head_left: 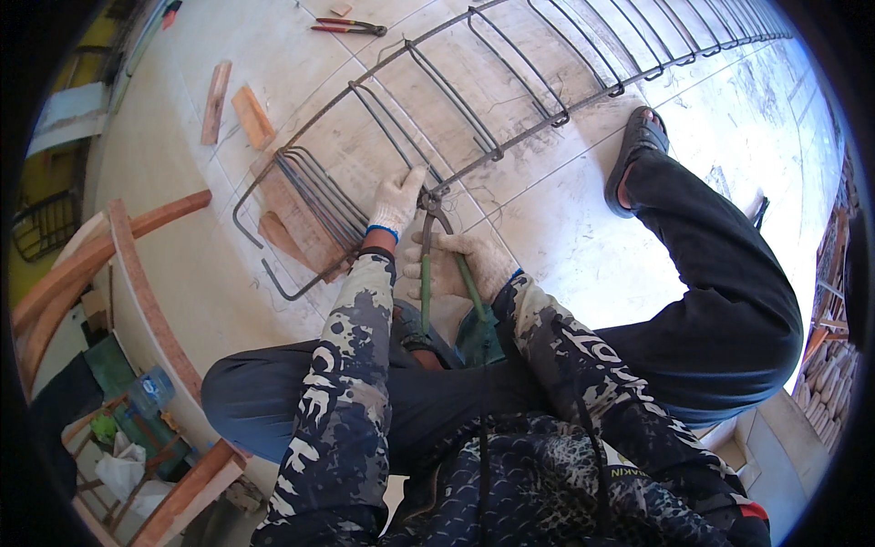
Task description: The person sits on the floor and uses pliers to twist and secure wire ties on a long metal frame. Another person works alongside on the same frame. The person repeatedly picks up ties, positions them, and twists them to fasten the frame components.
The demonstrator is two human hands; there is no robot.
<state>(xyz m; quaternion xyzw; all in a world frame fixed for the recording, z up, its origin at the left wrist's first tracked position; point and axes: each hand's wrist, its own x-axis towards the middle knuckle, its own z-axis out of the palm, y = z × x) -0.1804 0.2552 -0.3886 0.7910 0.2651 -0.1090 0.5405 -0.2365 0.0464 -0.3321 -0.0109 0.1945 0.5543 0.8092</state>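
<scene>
My right hand (476,261), in a pale work glove, is closed around a pair of green-handled pincers (426,270). Their handles stand apart, and the jaws meet a joint of the steel rebar cage (530,137). Just left of those jaws, my gloved left hand (397,202) grips the end of a thin steel stirrup (392,126) where it crosses the near long bar. Any tie wire in the jaws is too small to make out. Several loose stirrups (319,196) lie bunched at the cage's left end, over a wooden board (293,211).
The cage stretches to the upper right across the tiled floor. Two wood offcuts (252,117) and red-handled pliers (349,26) lie beyond it. Curved wooden furniture parts (150,301) stand at left. My sandalled foot (635,155) rests right of the cage.
</scene>
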